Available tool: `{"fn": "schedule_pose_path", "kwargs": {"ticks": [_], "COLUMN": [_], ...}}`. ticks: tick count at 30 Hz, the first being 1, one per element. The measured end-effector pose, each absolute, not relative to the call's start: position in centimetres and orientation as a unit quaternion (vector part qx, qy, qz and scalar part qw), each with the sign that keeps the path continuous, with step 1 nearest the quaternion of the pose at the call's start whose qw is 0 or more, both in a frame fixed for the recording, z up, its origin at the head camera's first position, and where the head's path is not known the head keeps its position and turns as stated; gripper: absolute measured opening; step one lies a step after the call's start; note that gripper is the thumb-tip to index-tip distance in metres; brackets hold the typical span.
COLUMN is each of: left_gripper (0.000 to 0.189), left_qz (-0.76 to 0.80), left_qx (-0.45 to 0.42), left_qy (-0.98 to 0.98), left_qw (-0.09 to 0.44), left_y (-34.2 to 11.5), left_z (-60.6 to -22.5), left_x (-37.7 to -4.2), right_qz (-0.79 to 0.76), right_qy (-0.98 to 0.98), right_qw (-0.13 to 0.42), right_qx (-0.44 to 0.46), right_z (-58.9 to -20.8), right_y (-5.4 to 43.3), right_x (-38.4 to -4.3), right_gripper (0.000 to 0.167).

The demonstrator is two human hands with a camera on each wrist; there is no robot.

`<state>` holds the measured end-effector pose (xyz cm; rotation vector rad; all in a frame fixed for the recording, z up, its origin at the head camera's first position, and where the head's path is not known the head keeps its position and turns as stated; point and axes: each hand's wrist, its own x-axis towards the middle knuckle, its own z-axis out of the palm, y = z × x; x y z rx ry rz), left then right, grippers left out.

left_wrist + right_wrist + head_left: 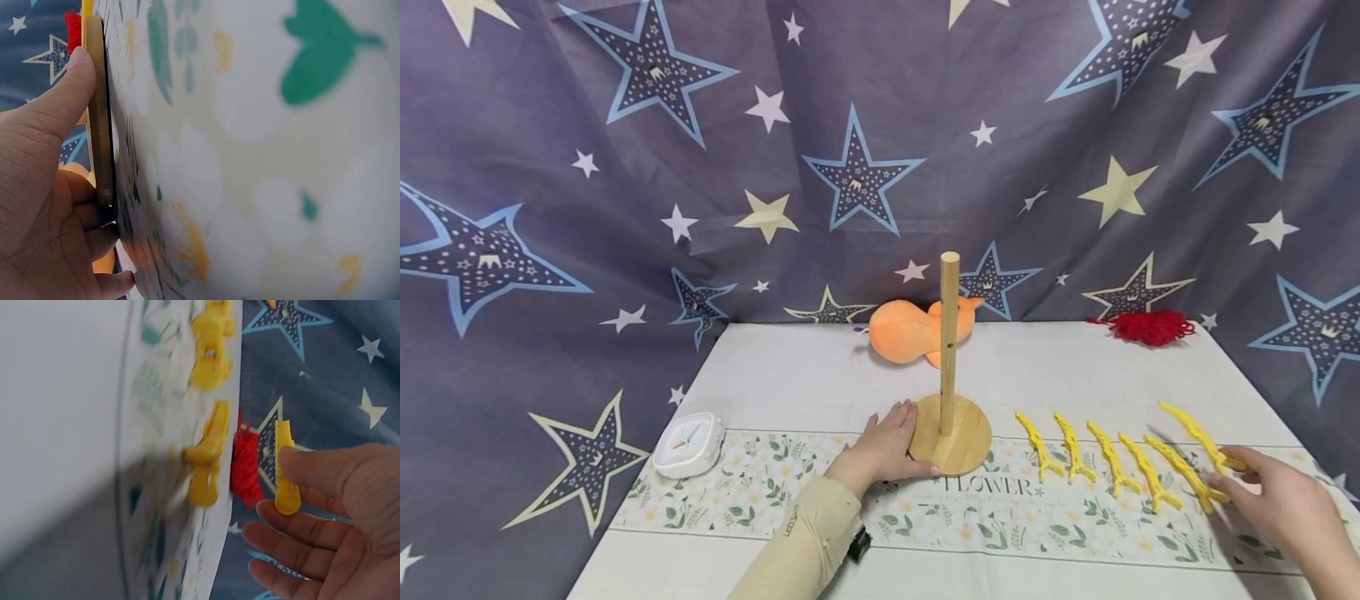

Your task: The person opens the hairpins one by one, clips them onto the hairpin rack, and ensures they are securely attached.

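A wooden stand with a round base [966, 437] and an upright pole [950, 342] stands mid-table. Small holes show along the pole. My left hand [883, 446] grips the left rim of the base, thumb at the front and fingers toward the back; in the left wrist view the thumb lies against the disc's edge [99, 125]. My right hand [1281, 500] pinches a yellow branch-shaped plastic piece [1195, 429] between thumb and fingers, raised off the table. Several similar yellow pieces [1107, 454] lie in a row between the stand and my right hand, each forked at the near end.
Behind the stand lies an orange plush toy [902, 332]. A bundle of red yarn [1150, 328] sits at the back right. At the left is a white clock [688, 446]. A floral runner [760, 483] crosses the white table, and a star-patterned curtain [880, 83] hangs behind.
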<state>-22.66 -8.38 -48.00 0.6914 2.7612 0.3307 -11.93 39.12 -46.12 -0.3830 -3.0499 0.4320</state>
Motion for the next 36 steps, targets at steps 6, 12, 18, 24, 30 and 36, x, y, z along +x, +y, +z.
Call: {"fn": "schedule_pose_path", "kwargs": {"ticks": [6, 12, 18, 24, 30, 36], "left_gripper": [0.109, 0.110, 0.110, 0.110, 0.109, 0.109], "left_qz": [0.122, 0.122, 0.124, 0.129, 0.138, 0.139], "left_qx": [0.237, 0.238, 0.240, 0.238, 0.236, 0.235], "left_qy": [0.954, 0.953, 0.953, 0.952, 0.951, 0.951], "left_qw": [0.140, 0.139, 0.138, 0.140, 0.145, 0.146], "left_y": [-8.4, -8.5, -8.6, -8.6, -8.6, -8.5], "left_z": [-48.0, -48.2, -48.5, -48.5, -48.3, -48.3], "left_x": [-22.7, -22.7, -22.8, -22.8, -22.7, -22.7], "right_qz": [0.169, 0.212, 0.253, 0.298, 0.342, 0.382], "right_qy": [-0.981, -0.974, -0.963, -0.949, -0.935, -0.918], "right_qw": [0.032, 0.062, 0.088, 0.100, 0.094, 0.099], "right_qx": [-0.086, -0.046, -0.040, -0.024, -0.005, 0.046], "right_z": [-45.1, -44.6, -44.4, -44.3, -44.1, -44.1], "right_y": [37.2, 35.5, 33.2, 30.9, 28.9, 26.9], "right_x": [-12.5, -12.8, -13.4, -13.9, -14.6, -15.3], "right_gripper": [0.049, 0.045, 0.049, 0.048, 0.046, 0.042]}}
